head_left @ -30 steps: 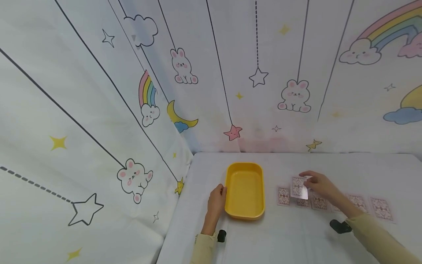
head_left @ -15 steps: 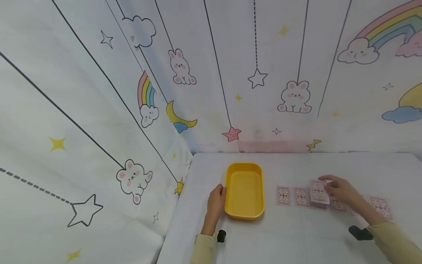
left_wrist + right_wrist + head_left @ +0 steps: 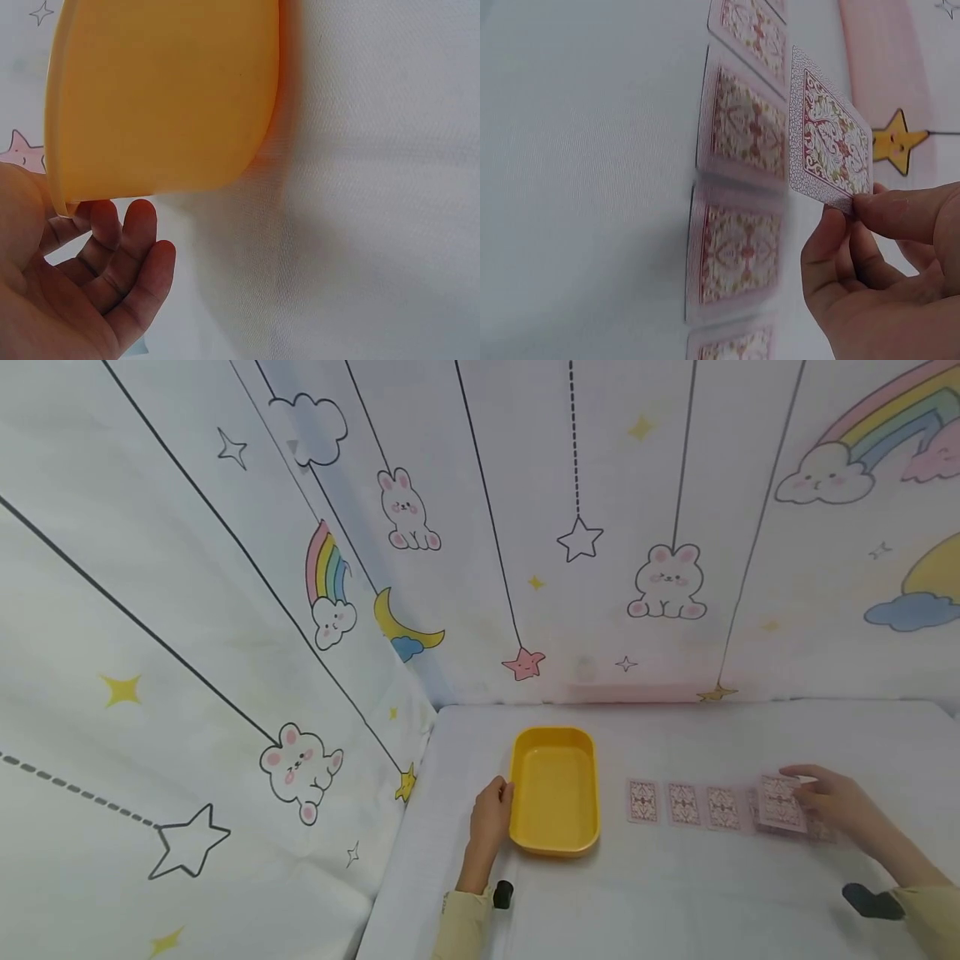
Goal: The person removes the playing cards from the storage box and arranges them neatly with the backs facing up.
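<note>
A playing card (image 3: pixel 781 802) with a red patterned back is pinched between thumb and fingers of my right hand (image 3: pixel 847 803). It is held above a row of face-down playing cards (image 3: pixel 723 808) on the white table, partly covering those under it. In the right wrist view the held card (image 3: pixel 831 135) stands tilted, apart from the row cards (image 3: pixel 739 251). My left hand (image 3: pixel 491 811) grips the left side of a yellow tray (image 3: pixel 555 797). Up close in the left wrist view, curled fingers (image 3: pixel 139 232) sit by the tray's rim and outer wall.
White cloth covers the table (image 3: pixel 615 902), with a printed curtain (image 3: pixel 585 635) behind it and another at the left. Black wrist devices (image 3: pixel 872 902) are worn below both hands. The leftmost card (image 3: pixel 642 801) lies just right of the tray.
My right hand has carried the held card rightward along the row, uncovering the cards at the left. My left hand has stayed at the tray.
</note>
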`<state>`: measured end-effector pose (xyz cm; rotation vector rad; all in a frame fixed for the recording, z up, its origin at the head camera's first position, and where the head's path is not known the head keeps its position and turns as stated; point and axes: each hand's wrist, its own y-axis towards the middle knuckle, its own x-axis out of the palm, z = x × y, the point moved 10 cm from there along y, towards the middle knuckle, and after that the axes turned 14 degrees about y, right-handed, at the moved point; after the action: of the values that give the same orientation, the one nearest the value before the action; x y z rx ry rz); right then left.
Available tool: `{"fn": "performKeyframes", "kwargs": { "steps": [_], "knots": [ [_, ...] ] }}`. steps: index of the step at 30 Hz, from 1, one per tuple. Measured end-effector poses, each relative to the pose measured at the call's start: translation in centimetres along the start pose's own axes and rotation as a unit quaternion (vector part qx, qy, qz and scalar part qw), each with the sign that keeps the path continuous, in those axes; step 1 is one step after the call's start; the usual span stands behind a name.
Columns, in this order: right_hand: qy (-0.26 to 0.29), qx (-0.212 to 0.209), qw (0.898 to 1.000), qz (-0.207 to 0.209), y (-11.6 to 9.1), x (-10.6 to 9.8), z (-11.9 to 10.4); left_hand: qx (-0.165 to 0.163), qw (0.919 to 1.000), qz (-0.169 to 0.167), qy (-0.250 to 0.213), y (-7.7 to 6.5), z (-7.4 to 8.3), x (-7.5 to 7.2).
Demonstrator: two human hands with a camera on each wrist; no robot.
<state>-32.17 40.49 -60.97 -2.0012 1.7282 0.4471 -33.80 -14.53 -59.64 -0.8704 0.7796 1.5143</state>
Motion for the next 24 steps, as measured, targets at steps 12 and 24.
{"fn": "performKeyframes", "kwargs": {
  "steps": [12,24],
  "knots": [
    [0.004,0.06,0.998,0.018,-1.8,-2.9,2.8,-0.004,1.0,0.001,0.004,-0.2,-0.2,-0.3],
    [-0.009,0.071,0.997,0.031,-2.7,-4.9,5.5,-0.002,1.0,-0.001,0.008,-0.2,-0.8,-0.5]
  ]
}}
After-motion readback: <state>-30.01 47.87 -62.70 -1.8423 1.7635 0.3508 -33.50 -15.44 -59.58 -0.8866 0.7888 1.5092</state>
